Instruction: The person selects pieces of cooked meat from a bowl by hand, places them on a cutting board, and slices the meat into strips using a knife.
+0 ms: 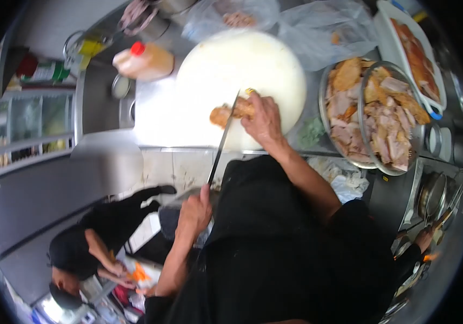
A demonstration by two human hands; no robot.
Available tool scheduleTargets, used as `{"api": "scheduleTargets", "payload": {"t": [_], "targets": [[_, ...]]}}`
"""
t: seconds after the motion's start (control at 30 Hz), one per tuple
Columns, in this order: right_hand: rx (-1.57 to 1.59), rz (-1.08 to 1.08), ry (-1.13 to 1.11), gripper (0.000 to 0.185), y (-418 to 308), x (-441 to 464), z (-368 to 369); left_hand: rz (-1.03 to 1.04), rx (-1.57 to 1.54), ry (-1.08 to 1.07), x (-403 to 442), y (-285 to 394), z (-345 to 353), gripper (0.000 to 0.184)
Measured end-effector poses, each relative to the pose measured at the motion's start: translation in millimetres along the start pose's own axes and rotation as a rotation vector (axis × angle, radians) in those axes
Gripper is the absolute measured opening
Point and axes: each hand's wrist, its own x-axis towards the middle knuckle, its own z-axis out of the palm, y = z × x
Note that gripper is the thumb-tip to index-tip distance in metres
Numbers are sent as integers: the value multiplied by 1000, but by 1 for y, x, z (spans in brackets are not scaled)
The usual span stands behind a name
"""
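Observation:
On the round white cutting board (pixel 242 54) lies a browned piece of cooked meat (pixel 220 115). My right hand (pixel 264 119) presses its curled fingers on the right end of that meat; the fingertips are partly hidden. A small yellow bit shows beside them. My left hand (pixel 193 215) is closed round the handle of a long knife (pixel 222 144). The blade slants up and away over the near edge of the board and crosses the meat, just left of my right fingers. How deep it has cut cannot be made out.
Two metal bowls (pixel 323 105) of sliced meat stand right of the board, near a white tray (pixel 385 21) with meat. A red-capped jug (pixel 144 62) stands left; plastic bags (pixel 326 32) lie behind. A co-worker (pixel 80 243) is lower left; another person's hand (pixel 424 237) is far right.

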Motion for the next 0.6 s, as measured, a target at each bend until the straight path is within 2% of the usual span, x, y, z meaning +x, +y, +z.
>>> {"api": "scheduleTargets", "payload": {"t": [0.17, 0.27, 0.3, 0.37, 0.4, 0.5, 0.6], "targets": [[20, 21, -286, 78, 1, 32, -23, 28, -252, 51, 2, -7, 4, 79], [-67, 58, -357, 73, -4, 37, -16, 123, -436, 152, -10, -6, -7, 74], [-64, 53, -349, 66, -1, 40, -8, 107, -558, 175, -9, -12, -5, 74], [-41, -27, -301, 60, 2, 36, -2, 206, -490, 296, -5, -29, -7, 74], [-23, -53, -288, 59, 2, 36, -1, 110, -584, 250, -5, -33, -10, 75], [273, 143, -449, 59, -6, 45, -12, 12, -730, 239, -9, -41, -7, 75], [702, 151, -536, 58, -16, 50, -2, -6, -813, 265, -9, -51, 6, 75]]}}
